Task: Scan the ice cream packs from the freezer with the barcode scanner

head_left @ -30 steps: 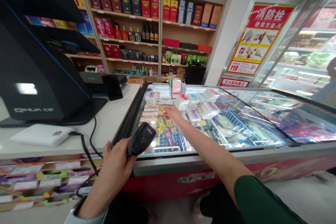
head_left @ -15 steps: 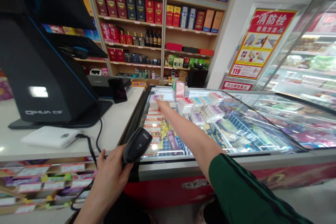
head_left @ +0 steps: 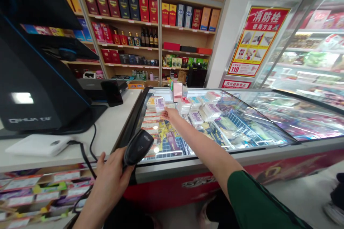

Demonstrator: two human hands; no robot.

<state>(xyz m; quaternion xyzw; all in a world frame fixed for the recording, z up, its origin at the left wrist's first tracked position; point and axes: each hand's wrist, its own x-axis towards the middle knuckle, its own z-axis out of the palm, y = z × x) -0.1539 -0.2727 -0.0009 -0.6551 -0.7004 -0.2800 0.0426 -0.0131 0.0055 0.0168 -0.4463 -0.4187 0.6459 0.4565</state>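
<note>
In the lower left, my left hand (head_left: 115, 175) is closed round a black handheld scanner (head_left: 138, 147), its head over the freezer's near left corner. My right hand (head_left: 168, 113) reaches far over the glass-topped freezer (head_left: 172, 164) and pinches a white and purple packet (head_left: 160, 104). Directly left of that packet lies a stack of yellow and white packets (head_left: 151, 103). More stacked packets (head_left: 211, 111), with purple, red and blue labels, rest on the glass to the right of my right hand.
A black checkout terminal (head_left: 40, 78), a white box-shaped device (head_left: 37, 145) with a cable and a dark phone (head_left: 111, 93) stand on the white counter (head_left: 115, 125) at left. Shelves of boxes and bottles (head_left: 120, 23) rise behind. A person's shoe (head_left: 334, 213) shows at far right.
My right hand has lifted the purple packet off the left stack and moved it slightly right, uncovering yellow packets. My left hand still holds the scanner. The view has shifted to the right.
</note>
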